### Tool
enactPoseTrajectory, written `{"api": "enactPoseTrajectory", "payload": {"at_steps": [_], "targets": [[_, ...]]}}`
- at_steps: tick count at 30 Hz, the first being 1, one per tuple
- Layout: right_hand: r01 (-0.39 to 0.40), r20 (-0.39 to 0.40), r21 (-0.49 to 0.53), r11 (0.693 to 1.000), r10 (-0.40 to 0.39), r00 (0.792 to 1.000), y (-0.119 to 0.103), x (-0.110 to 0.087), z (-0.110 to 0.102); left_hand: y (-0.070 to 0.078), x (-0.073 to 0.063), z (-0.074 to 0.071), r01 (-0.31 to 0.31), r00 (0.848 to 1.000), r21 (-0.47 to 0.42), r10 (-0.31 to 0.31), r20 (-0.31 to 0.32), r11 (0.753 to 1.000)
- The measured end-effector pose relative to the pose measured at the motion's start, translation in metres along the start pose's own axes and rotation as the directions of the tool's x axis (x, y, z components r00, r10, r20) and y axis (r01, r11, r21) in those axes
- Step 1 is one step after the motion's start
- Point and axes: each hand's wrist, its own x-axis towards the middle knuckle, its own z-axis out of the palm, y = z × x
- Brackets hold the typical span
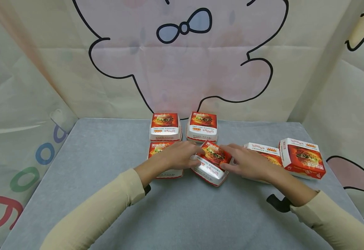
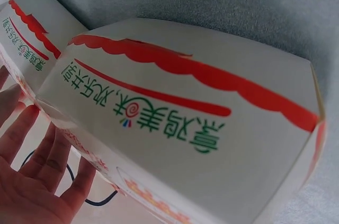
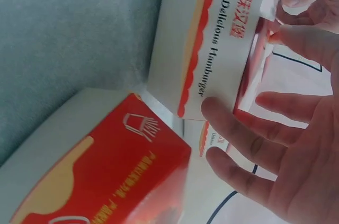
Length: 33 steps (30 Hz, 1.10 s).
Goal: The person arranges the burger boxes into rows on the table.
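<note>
A red and white hamburger box (image 1: 213,163) sits turned at an angle in the middle of the table, between both hands. My left hand (image 1: 184,154) is at its left edge, fingers extended over the top corner and thumb low along the side. Opposite, my right hand (image 1: 247,160) has its fingertips at the right edge. In the right wrist view the fingers (image 3: 233,128) are spread and only slightly bent beside the box's printed white wall (image 3: 220,38). Partly behind the left hand is another box (image 1: 158,147). The left wrist view shows relaxed fingers (image 2: 39,166) beside a white box wall (image 2: 175,107).
Two matching boxes stand at the back, one left (image 1: 165,127) and one right (image 1: 202,126). Right of the right hand are a partly covered box (image 1: 264,150) and a tilted box (image 1: 303,158). A grey cloth (image 1: 182,218) covers the table, with printed curtains (image 1: 182,69) around it.
</note>
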Motion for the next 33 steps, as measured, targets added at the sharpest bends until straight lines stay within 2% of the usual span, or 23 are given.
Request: {"api": "enactPoseTrajectory", "payload": {"at_steps": [9, 19, 26, 33], "targets": [[-0.002, -0.007, 0.024, 1.000, 0.002, 1.000, 0.001, 0.000, 0.005, -0.001, 0.000, 0.000, -0.022, 1.000, -0.047, 0.022, -0.002, 0.999], [0.019, -0.012, 0.005, 1.000, -0.019, 1.000, 0.001, 0.003, 0.010, -0.002, 0.001, -0.001, -0.046, 0.999, -0.025, 0.045, -0.019, 0.999], [0.033, 0.030, 0.033, 0.999, -0.034, 0.999, 0.004, 0.007, 0.012, 0.000, -0.001, 0.000, -0.005, 0.999, 0.034, 0.007, -0.042, 0.999], [0.034, 0.062, 0.087, 0.996, -0.040, 0.997, 0.005, 0.008, 0.009, 0.000, 0.000, 0.002, 0.035, 0.999, 0.042, -0.034, -0.042, 0.998]]}}
